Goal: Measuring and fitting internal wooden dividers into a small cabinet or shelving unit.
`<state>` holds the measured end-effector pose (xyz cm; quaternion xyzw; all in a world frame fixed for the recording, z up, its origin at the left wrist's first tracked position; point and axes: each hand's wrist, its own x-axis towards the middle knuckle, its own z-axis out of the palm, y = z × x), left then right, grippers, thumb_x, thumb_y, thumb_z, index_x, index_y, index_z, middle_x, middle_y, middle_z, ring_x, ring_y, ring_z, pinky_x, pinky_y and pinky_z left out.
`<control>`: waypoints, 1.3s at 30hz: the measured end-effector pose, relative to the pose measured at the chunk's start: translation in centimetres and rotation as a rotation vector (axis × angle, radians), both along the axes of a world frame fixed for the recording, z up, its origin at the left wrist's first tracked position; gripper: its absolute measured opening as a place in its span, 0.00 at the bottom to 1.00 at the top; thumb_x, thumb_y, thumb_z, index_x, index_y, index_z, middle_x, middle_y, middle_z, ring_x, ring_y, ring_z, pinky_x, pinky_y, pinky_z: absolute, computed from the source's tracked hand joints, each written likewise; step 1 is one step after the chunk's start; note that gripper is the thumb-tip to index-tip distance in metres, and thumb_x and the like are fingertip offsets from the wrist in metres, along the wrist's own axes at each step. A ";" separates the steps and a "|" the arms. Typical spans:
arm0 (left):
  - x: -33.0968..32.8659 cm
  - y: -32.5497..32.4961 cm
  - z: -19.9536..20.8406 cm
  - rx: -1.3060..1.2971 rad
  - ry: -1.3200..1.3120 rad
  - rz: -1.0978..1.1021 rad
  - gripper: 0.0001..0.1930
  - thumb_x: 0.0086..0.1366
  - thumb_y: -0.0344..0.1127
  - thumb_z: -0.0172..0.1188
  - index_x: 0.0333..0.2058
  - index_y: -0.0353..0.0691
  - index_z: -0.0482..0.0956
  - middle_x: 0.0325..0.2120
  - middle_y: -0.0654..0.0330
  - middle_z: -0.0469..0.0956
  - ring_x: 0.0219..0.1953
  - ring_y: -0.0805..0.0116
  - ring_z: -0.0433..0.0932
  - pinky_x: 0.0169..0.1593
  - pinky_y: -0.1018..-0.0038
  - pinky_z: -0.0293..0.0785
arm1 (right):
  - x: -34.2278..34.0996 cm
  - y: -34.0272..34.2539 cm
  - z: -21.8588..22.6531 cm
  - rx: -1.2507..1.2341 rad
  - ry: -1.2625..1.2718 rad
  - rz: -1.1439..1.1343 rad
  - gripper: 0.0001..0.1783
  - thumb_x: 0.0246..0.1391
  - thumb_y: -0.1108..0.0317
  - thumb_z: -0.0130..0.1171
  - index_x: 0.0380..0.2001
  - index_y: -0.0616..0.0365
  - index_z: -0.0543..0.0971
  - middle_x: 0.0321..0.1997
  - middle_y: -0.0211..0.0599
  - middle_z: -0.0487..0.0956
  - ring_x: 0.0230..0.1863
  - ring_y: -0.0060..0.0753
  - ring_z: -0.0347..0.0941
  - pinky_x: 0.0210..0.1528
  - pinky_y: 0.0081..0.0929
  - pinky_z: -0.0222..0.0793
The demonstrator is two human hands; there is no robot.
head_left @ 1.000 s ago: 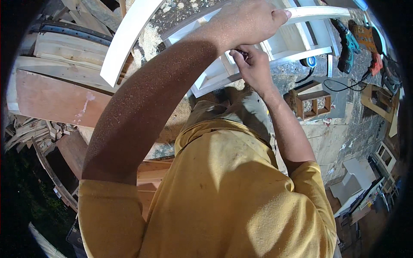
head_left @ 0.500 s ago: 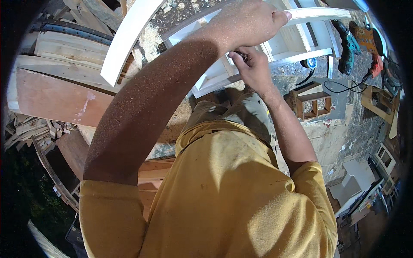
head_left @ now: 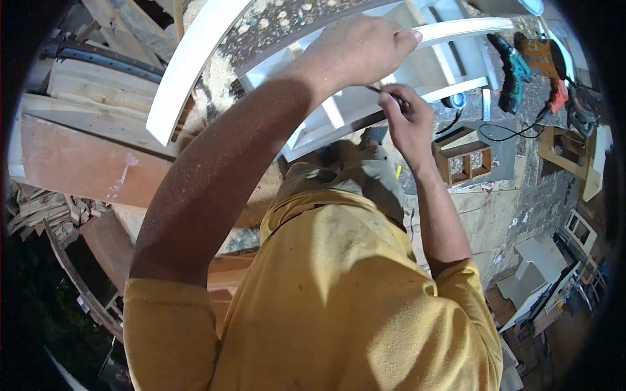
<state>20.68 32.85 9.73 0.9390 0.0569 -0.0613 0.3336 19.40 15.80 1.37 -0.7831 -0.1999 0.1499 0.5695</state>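
A white wooden frame point(head_left: 326, 133) with crosspieces lies beneath my hands. My left hand point(head_left: 362, 52) reaches across from the left, closed, its thumb against a long white wooden strip point(head_left: 466, 29) that runs off to the right over the frame. Most of its fingers are turned away from view. Just below and to the right, my right hand point(head_left: 411, 120) has its fingers curled around a thin dark rod-like tool point(head_left: 374, 89). The tool's far end points toward the underside of my left wrist; its exact kind is not clear. Sawdust speckles my left forearm.
At the right lie a teal power drill point(head_left: 513, 72), an orange sander-like tool point(head_left: 541, 55) and a blue-and-white tape roll point(head_left: 456, 101). A small wooden box frame point(head_left: 466, 159) sits below them. A white curved-looking board point(head_left: 189, 72) and stacked planks point(head_left: 98, 85) fill the left.
My right hand has moved a little right and down, away from the left wrist, and the thin dark tool now shows. My left hand keeps its hold; the whole view has shifted slightly.
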 end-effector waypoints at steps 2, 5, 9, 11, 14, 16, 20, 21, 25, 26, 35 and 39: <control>0.3 0.3 -0.4 -0.008 -0.087 0.020 0.28 0.73 0.52 0.38 0.36 0.35 0.82 0.26 0.45 0.80 0.31 0.47 0.81 0.42 0.54 0.76 | 0.9 -2.6 0.9 0.024 0.005 -0.033 0.07 0.57 0.73 0.60 0.38 0.64 0.81 0.29 0.31 0.81 0.31 0.20 0.73 0.36 0.20 0.69; 0.2 0.0 0.7 -0.012 0.063 0.011 0.28 0.74 0.52 0.38 0.35 0.34 0.81 0.24 0.44 0.79 0.30 0.46 0.80 0.41 0.53 0.75 | 2.9 -7.2 1.8 0.104 0.138 -0.239 0.08 0.56 0.75 0.59 0.40 0.61 0.82 0.31 0.25 0.80 0.30 0.15 0.70 0.33 0.15 0.65; 0.5 0.2 1.0 -0.019 0.114 -0.022 0.28 0.75 0.52 0.38 0.41 0.32 0.80 0.30 0.44 0.80 0.36 0.46 0.80 0.46 0.55 0.73 | 8.1 -12.4 4.3 0.220 0.077 -0.352 0.11 0.57 0.76 0.55 0.42 0.62 0.82 0.32 0.35 0.82 0.25 0.14 0.67 0.28 0.14 0.62; 0.7 -0.2 0.5 -0.046 0.067 -0.004 0.26 0.74 0.51 0.40 0.39 0.34 0.80 0.27 0.46 0.79 0.33 0.47 0.80 0.43 0.55 0.74 | 11.3 -14.9 6.0 0.270 0.048 -0.351 0.12 0.58 0.77 0.55 0.43 0.65 0.81 0.35 0.40 0.83 0.27 0.17 0.70 0.29 0.16 0.65; 0.0 0.0 0.7 -0.064 -0.088 0.030 0.22 0.73 0.50 0.44 0.37 0.37 0.79 0.25 0.47 0.79 0.30 0.46 0.80 0.40 0.55 0.74 | 16.2 -16.6 8.4 0.291 -0.006 -0.292 0.14 0.59 0.78 0.56 0.48 0.68 0.79 0.39 0.44 0.83 0.32 0.20 0.74 0.32 0.17 0.67; 0.4 0.1 1.1 -0.111 0.118 0.030 0.20 0.72 0.42 0.48 0.49 0.29 0.76 0.39 0.42 0.80 0.43 0.48 0.80 0.49 0.61 0.74 | 19.2 -17.0 9.3 0.308 -0.016 -0.242 0.15 0.60 0.76 0.57 0.50 0.68 0.78 0.41 0.45 0.83 0.33 0.21 0.75 0.33 0.18 0.68; -0.1 0.3 0.5 -0.168 -0.005 0.037 0.18 0.69 0.45 0.52 0.45 0.36 0.79 0.32 0.46 0.79 0.37 0.47 0.79 0.42 0.58 0.74 | 25.3 -16.3 10.5 0.249 -0.003 -0.089 0.14 0.62 0.72 0.57 0.49 0.67 0.78 0.35 0.36 0.81 0.29 0.18 0.71 0.31 0.16 0.64; 0.0 0.1 0.9 -0.139 -0.086 0.023 0.17 0.67 0.43 0.55 0.45 0.35 0.79 0.33 0.46 0.80 0.37 0.47 0.79 0.43 0.58 0.75 | 26.7 -16.0 10.5 0.252 0.000 -0.071 0.14 0.62 0.72 0.57 0.49 0.67 0.78 0.35 0.36 0.81 0.29 0.18 0.71 0.31 0.16 0.64; 0.3 0.0 1.9 -0.085 0.094 0.074 0.17 0.66 0.45 0.55 0.45 0.39 0.79 0.37 0.49 0.80 0.41 0.49 0.79 0.44 0.57 0.74 | 31.0 -12.9 11.0 -0.098 0.075 0.266 0.14 0.63 0.70 0.56 0.49 0.61 0.79 0.30 0.27 0.77 0.26 0.15 0.64 0.30 0.14 0.61; 0.2 0.0 2.0 -0.085 0.094 0.100 0.17 0.66 0.45 0.55 0.45 0.39 0.79 0.37 0.49 0.80 0.41 0.49 0.79 0.44 0.57 0.74 | 31.2 -11.4 11.3 -0.150 0.133 0.340 0.14 0.62 0.71 0.55 0.49 0.62 0.79 0.31 0.27 0.78 0.27 0.15 0.65 0.30 0.14 0.62; -0.2 0.0 1.3 -0.041 0.109 0.047 0.29 0.68 0.62 0.47 0.49 0.41 0.75 0.43 0.54 0.79 0.45 0.50 0.78 0.46 0.56 0.76 | 33.9 -1.3 9.5 -0.473 -0.135 1.189 0.13 0.54 0.77 0.59 0.44 0.63 0.81 0.35 0.43 0.84 0.31 0.32 0.80 0.36 0.29 0.74; 0.1 0.0 1.6 -0.039 0.099 0.043 0.29 0.66 0.62 0.50 0.49 0.40 0.76 0.42 0.54 0.79 0.44 0.50 0.78 0.45 0.58 0.77 | 34.6 1.1 8.0 -0.407 -0.188 1.373 0.13 0.52 0.76 0.62 0.43 0.60 0.82 0.36 0.44 0.84 0.33 0.42 0.81 0.37 0.33 0.75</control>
